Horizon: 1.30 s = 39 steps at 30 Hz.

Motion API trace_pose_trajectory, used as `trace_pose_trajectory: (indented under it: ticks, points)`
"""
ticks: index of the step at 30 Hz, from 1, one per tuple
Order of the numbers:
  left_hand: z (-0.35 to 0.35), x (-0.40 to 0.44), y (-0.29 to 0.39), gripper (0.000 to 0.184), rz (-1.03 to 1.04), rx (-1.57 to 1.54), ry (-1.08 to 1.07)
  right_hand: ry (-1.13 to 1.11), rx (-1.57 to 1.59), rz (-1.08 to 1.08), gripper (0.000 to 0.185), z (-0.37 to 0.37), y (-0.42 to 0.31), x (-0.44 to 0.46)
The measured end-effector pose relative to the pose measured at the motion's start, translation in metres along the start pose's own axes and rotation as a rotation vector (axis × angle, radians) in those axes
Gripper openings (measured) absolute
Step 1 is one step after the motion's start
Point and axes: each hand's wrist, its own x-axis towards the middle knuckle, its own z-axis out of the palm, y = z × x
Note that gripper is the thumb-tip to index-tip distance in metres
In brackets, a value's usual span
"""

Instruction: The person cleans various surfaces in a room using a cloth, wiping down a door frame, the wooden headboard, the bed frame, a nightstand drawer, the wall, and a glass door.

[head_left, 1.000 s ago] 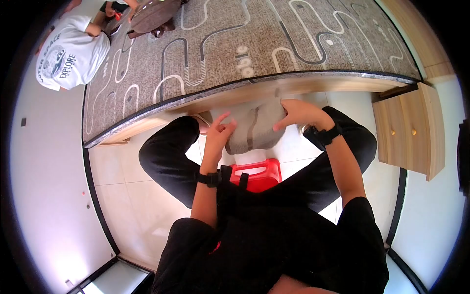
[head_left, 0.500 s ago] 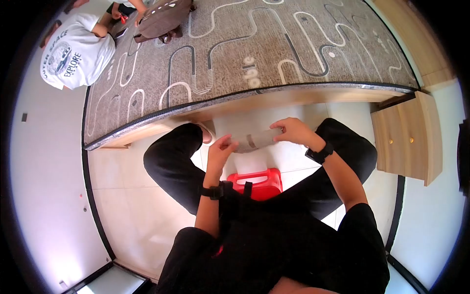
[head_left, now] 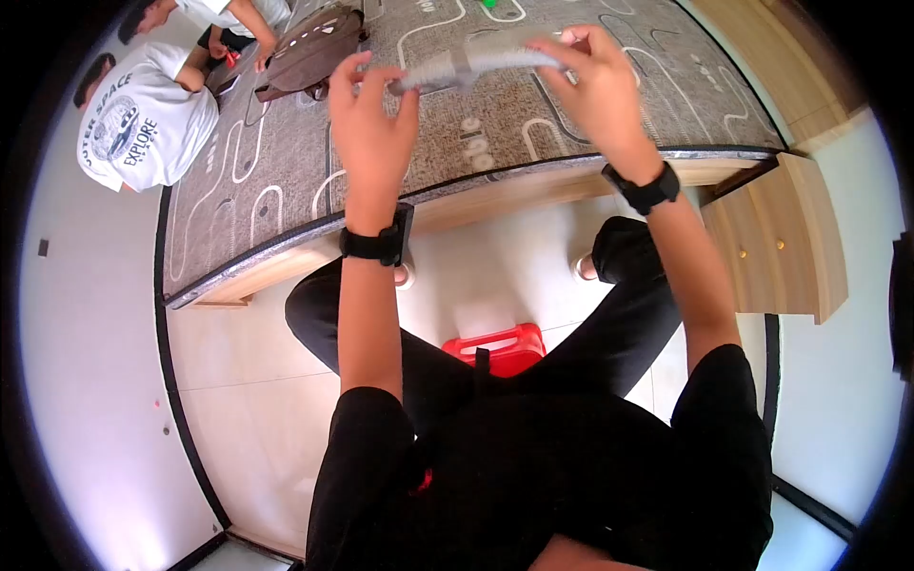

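Observation:
A long, pale grey, tube-like bundle [head_left: 500,59] with a darker band round its middle is held crosswise above the patterned mattress [head_left: 457,128]. Its exact kind is blurred and I cannot make it out. My left hand [head_left: 371,138] grips its left end between thumb and fingers. At the right end, my right hand [head_left: 605,100] holds it with thumb and fingers. The bundle sags slightly at its ends, with its middle bowed upward. Both wrists wear black bands.
A red plastic case with a handle [head_left: 505,354] lies on the tiled floor between my legs. A brown backpack [head_left: 309,57] rests on the mattress near two people in white shirts. To the right stands a wooden bedside cabinet [head_left: 776,238]. A green object [head_left: 489,4] shows at the top.
Both hands have lifted the grey bundle from between my knees, up and forward over the mattress. My right leg has shifted, and its foot now shows. The red case stays put.

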Motion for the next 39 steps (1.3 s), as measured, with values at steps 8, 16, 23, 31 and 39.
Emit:
trace_pose_trajectory:
  ticks: [8, 16, 23, 31, 39]
  points:
    - [0.006, -0.170, -0.009, 0.020, -0.199, -0.130, -0.578, -0.621, 0.047, 0.129, 0.014, 0.030, 0.009, -0.158]
    - [0.014, -0.137, -0.010, 0.030, -0.511, -0.264, -0.554, -0.556, 0.244, 0.348, 0.027, 0.035, 0.020, -0.121]
    - [0.086, -0.116, -0.020, 0.042, -0.102, 0.186, -0.125, -0.204, 0.231, 0.195, 0.051, 0.113, 0.011, -0.117]
    - [0.128, -0.156, -0.050, 0.043, -0.054, 0.293, -0.547, -0.521, -0.056, 0.023, 0.049, 0.150, 0.011, -0.134]
    - [0.170, -0.119, -0.102, 0.040, -0.062, 0.215, -0.664, -0.439, -0.017, 0.004, 0.042, 0.209, 0.047, -0.109]
